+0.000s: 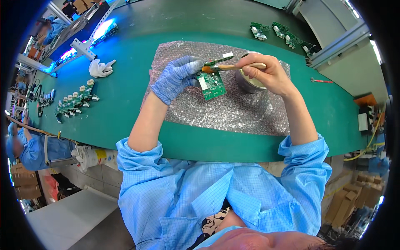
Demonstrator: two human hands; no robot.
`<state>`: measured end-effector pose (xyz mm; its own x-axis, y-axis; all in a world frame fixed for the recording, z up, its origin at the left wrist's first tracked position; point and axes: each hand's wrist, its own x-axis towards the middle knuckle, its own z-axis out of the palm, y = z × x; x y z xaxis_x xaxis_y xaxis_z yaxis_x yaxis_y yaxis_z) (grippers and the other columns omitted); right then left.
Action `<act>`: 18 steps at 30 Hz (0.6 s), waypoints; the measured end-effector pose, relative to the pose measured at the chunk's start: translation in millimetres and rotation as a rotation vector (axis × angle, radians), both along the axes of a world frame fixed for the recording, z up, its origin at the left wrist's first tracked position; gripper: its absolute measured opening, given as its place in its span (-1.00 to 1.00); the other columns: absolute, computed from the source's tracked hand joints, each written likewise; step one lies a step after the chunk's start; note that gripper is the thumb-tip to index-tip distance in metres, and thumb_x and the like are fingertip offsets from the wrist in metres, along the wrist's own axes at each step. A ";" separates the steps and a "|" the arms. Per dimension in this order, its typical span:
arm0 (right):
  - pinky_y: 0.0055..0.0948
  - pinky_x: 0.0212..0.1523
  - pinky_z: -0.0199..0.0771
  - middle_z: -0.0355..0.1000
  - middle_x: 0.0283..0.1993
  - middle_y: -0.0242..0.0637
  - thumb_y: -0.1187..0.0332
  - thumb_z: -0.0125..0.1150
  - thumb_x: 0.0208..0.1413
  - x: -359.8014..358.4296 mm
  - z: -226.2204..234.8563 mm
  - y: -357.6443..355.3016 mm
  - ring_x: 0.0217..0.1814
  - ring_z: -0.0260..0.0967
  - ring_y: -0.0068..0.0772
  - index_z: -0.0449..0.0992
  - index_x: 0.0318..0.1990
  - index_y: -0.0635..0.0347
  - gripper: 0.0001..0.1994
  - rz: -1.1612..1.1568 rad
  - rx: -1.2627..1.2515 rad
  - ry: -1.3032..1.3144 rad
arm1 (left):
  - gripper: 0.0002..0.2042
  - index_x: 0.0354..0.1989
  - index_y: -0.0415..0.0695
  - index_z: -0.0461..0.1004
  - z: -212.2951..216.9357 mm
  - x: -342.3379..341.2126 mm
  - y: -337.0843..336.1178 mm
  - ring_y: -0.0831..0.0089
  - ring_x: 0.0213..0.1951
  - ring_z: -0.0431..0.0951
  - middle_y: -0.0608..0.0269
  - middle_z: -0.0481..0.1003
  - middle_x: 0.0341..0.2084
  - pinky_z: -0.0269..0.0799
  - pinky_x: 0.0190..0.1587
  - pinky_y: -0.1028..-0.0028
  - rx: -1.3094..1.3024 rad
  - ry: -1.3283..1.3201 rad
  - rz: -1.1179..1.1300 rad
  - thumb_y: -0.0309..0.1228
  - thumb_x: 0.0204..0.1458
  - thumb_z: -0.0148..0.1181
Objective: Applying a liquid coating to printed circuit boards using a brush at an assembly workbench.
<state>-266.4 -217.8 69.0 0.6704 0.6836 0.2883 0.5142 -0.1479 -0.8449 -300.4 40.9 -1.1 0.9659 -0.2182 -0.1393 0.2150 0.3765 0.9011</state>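
Observation:
My left hand, in a blue-grey glove, is closed on the edge of a green circuit board with white parts on it. A second board section stands out at an angle above it, with a white block at its end. Bare, my right hand grips the wooden handle of a brush. The brush's brown bristles touch the board near my left fingertips. Partly behind my right hand stands a round metal tin with pale contents. Bubble wrap lies beneath.
At left, several circuit boards stand in a row on the green table, near a white glove. More boards lie at the far right. A red-handled tool rests right. A blue-lit machine stands far left; another person sits beyond.

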 end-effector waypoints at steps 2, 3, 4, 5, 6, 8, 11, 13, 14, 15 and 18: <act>-0.64 -0.41 0.25 0.36 -0.45 -0.42 0.30 0.15 0.04 -1.0 0.5 1.9 -0.45 0.23 -0.66 0.49 -0.24 0.23 -0.80 0.001 -0.012 0.005 | -0.63 -0.17 -0.24 0.41 2.0 -0.1 -1.1 0.54 -0.39 0.51 0.23 0.48 -0.38 0.49 -0.43 0.62 0.027 0.001 0.001 -0.26 -0.09 0.24; -0.64 -0.45 0.24 0.35 -0.49 -0.43 0.28 0.13 0.06 -2.6 1.0 1.4 -0.47 0.22 -0.66 0.49 -0.27 0.24 -0.80 -0.064 -0.070 0.029 | -0.64 -0.17 -0.23 0.42 2.4 -0.1 -2.0 0.57 -0.41 0.50 0.26 0.48 -0.40 0.47 -0.46 0.65 0.049 -0.001 0.010 -0.27 -0.09 0.24; -0.64 -0.48 0.22 0.33 -0.53 -0.44 0.27 0.11 0.07 -4.9 0.7 0.8 -0.50 0.21 -0.67 0.48 -0.29 0.24 -0.79 -0.126 -0.122 0.037 | -0.64 -0.17 -0.23 0.42 2.6 -0.4 -3.1 0.57 -0.41 0.50 0.26 0.48 -0.40 0.47 -0.46 0.65 0.043 -0.006 0.001 -0.27 -0.09 0.24; -0.64 -0.48 0.22 0.33 -0.53 -0.44 0.27 0.11 0.07 -8.4 -0.6 0.3 -0.50 0.21 -0.67 0.48 -0.29 0.24 -0.79 -0.130 -0.130 0.054 | -0.65 -0.17 -0.24 0.42 2.5 -0.7 -4.2 0.58 -0.42 0.49 0.27 0.48 -0.41 0.46 -0.46 0.66 0.032 -0.005 0.023 -0.29 -0.09 0.24; -0.64 -0.51 0.20 0.32 -0.56 -0.45 0.27 0.09 0.07 -13.0 -2.8 -0.6 -0.52 0.21 -0.67 0.48 -0.32 0.23 -0.80 -0.161 -0.097 0.058 | -0.66 -0.18 -0.24 0.42 2.5 -0.9 -5.2 0.59 -0.43 0.49 0.28 0.48 -0.42 0.45 -0.47 0.66 0.021 -0.004 0.044 -0.30 -0.09 0.24; -0.63 -0.55 0.18 0.31 -0.59 -0.45 0.27 0.07 0.07 -22.8 -8.6 -3.1 -0.55 0.21 -0.68 0.48 -0.34 0.23 -0.80 -0.192 -0.065 0.061 | -0.67 -0.17 -0.24 0.42 2.5 -0.6 -6.3 0.58 -0.42 0.49 0.27 0.47 -0.41 0.46 -0.46 0.65 0.042 0.011 0.055 -0.32 -0.08 0.23; -0.66 -0.59 0.15 0.30 -0.65 -0.46 0.36 0.03 0.02 -37.6 -16.1 -11.5 -0.59 0.21 -0.70 0.48 -0.37 0.24 -0.85 -0.156 -0.050 0.055 | -0.68 -0.17 -0.24 0.42 1.3 0.1 -8.1 0.57 -0.39 0.49 0.26 0.47 -0.39 0.47 -0.45 0.63 0.045 0.005 0.096 -0.33 -0.07 0.22; -0.68 -0.60 0.14 0.30 -0.66 -0.46 0.37 0.03 0.02 -41.8 -16.7 -17.5 -0.61 0.20 -0.71 0.47 -0.37 0.24 -0.85 -0.195 -0.009 0.092 | -0.69 -0.18 -0.23 0.42 0.2 0.7 -9.7 0.56 -0.38 0.49 0.26 0.47 -0.38 0.47 -0.44 0.62 0.024 -0.014 0.125 -0.34 -0.07 0.21; -0.69 -0.60 0.14 0.29 -0.67 -0.46 0.37 0.03 0.02 -42.7 -16.4 -18.8 -0.62 0.20 -0.72 0.47 -0.38 0.24 -0.86 -0.239 0.048 0.119 | -0.70 -0.18 -0.23 0.42 0.2 1.4 -10.2 0.55 -0.37 0.48 0.26 0.47 -0.37 0.47 -0.43 0.61 0.035 -0.017 0.117 -0.33 -0.07 0.21; -0.70 -0.62 0.13 0.30 -0.67 -0.46 0.37 0.02 0.04 -42.4 -17.2 -17.0 -0.63 0.19 -0.73 0.47 -0.35 0.23 -0.86 -0.259 0.126 0.076 | -0.70 -0.18 -0.22 0.43 0.2 1.7 -11.1 0.54 -0.36 0.48 0.25 0.46 -0.36 0.47 -0.42 0.60 0.051 -0.011 0.117 -0.33 -0.07 0.21; -0.70 -0.62 0.13 0.30 -0.67 -0.46 0.37 0.02 0.06 -35.4 -17.9 -6.3 -0.63 0.19 -0.74 0.47 -0.33 0.23 -0.86 -0.285 0.171 -0.048 | -0.69 -0.19 -0.23 0.43 1.8 0.5 -13.8 0.54 -0.36 0.48 0.25 0.46 -0.37 0.47 -0.40 0.60 0.109 -0.028 0.110 -0.31 -0.07 0.22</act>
